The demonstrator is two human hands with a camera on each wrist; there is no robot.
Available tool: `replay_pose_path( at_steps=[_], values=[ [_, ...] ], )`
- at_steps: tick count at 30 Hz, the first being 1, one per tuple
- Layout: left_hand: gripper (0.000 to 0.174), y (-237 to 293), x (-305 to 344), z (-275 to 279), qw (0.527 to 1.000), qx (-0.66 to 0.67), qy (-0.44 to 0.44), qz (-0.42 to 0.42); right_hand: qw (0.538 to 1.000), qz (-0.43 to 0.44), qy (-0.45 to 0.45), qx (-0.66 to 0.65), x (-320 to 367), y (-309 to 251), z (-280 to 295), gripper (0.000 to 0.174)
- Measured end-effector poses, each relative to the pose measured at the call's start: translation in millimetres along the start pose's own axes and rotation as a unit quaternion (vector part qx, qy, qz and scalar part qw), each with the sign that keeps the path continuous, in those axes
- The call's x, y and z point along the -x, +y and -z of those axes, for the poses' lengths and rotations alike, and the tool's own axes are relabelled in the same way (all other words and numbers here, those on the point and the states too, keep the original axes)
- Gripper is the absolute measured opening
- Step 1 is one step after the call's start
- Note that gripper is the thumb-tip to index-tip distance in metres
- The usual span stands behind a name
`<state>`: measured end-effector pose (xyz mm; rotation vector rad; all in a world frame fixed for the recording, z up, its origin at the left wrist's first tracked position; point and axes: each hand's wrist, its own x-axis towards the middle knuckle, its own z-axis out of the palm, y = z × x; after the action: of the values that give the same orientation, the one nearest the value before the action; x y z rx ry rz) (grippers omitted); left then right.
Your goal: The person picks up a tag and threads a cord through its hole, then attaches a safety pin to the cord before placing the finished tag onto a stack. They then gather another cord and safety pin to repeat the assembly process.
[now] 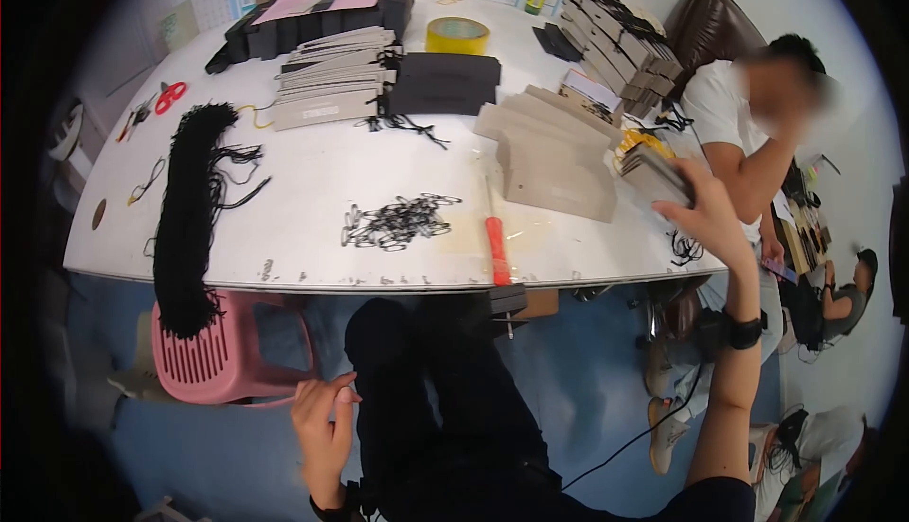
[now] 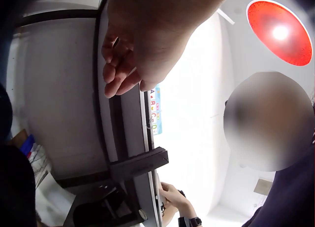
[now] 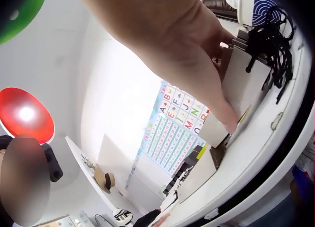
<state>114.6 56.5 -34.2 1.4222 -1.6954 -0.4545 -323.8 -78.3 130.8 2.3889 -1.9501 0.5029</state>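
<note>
At the table's right end my right hand [image 1: 705,219] grips a small stack of grey cardboard pieces [image 1: 655,177], thumb on one side and fingers on the other. In the right wrist view the thumb lies along the face of the stack [image 3: 246,74], and black cords [image 3: 273,49] hang beside it. Flat grey cardboard sheets [image 1: 559,167] lie just left of that stack. My left hand [image 1: 324,423] hangs over my lap below the table edge, fingers loosely bent and holding nothing. A pile of small black loops [image 1: 398,222] lies mid-table.
A bundle of black cords [image 1: 194,209] drapes over the table's left edge above a pink stool [image 1: 194,370]. A red-handled screwdriver [image 1: 496,247], yellow tape roll [image 1: 456,37], strung grey cards [image 1: 331,77] and red scissors [image 1: 170,98] lie around. Another person [image 1: 729,105] sits at the right.
</note>
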Motion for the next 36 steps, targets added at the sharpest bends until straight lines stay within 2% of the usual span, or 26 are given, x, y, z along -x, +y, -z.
replay_pose_path(
  at_steps=[1, 2, 4, 7, 8, 11, 13, 14, 16, 18, 20, 22, 26, 28, 29, 32, 33, 36],
  values=[
    [0.016, 0, 0, 2, 1.000, 0.001, 0.001, 0.000, 0.997, 0.015, 0.042, -0.059, 0, -6, 5, 0.048],
    [0.016, 0, 0, 3, 1.000, 0.002, 0.003, 0.000, 0.996, -0.010, 0.056, -0.071, 1, -16, 14, 0.049],
    [0.016, -5, 1, 5, 1.000, 0.001, 0.016, 0.000, 0.997, -0.001, 0.047, -0.053, -5, -33, 34, 0.052],
    [0.015, -9, 4, 9, 1.000, 0.003, 0.023, 0.003, 0.993, 0.095, 0.066, -0.034, -25, -71, 52, 0.057],
    [0.016, -10, 5, 10, 1.000, 0.006, 0.027, 0.004, 0.993, 0.101, 0.051, -0.041, -35, -85, 58, 0.057],
    [0.016, -17, 10, 14, 0.999, 0.011, 0.040, 0.012, 0.986, 0.149, 0.076, -0.015, -72, -122, 58, 0.057],
    [0.016, -21, 15, 18, 0.999, 0.010, 0.050, 0.019, 0.966, 0.255, 0.027, -0.014, -108, -138, 53, 0.057],
    [0.016, -22, 17, 21, 0.998, 0.010, 0.055, 0.028, 0.965, 0.261, 0.027, -0.014, -121, -154, 49, 0.057],
    [0.016, -24, 21, 24, 0.997, 0.009, 0.064, 0.039, 0.966, 0.247, -0.063, -0.044, -141, -188, 38, 0.060],
    [0.015, -28, 25, 26, 0.996, 0.007, 0.071, 0.048, 0.955, 0.284, -0.056, -0.065, -156, -205, 11, 0.060],
    [0.015, -31, 29, 28, 0.996, 0.006, 0.075, 0.054, 0.945, 0.297, -0.123, -0.062, -175, -223, -12, 0.062],
    [0.015, -34, 31, 30, 0.995, 0.005, 0.077, 0.061, 0.934, 0.321, -0.150, -0.053, -188, -237, -36, 0.064],
    [0.015, -39, 33, 33, 0.994, -0.001, 0.087, 0.059, 0.927, 0.345, -0.134, -0.062, -205, -258, -82, 0.068],
    [0.015, -41, 33, 33, 0.994, -0.001, 0.090, 0.060, 0.913, 0.363, -0.166, -0.081, -208, -274, -95, 0.071],
    [0.015, -42, 33, 34, 0.994, -0.002, 0.089, 0.064, 0.911, 0.334, -0.223, -0.096, -208, -277, -98, 0.072],
    [0.014, -42, 32, 35, 0.993, -0.003, 0.089, 0.072, 0.909, 0.369, -0.185, -0.058, -215, -270, -127, 0.071],
    [0.014, -41, 32, 36, 0.993, -0.003, 0.090, 0.075, 0.913, 0.379, -0.143, -0.056, -214, -269, -129, 0.070],
    [0.021, -40, 33, 39, 0.991, -0.002, 0.052, 0.120, 0.923, 0.361, -0.128, -0.030, -214, -263, -122, 0.065]
  ],
)
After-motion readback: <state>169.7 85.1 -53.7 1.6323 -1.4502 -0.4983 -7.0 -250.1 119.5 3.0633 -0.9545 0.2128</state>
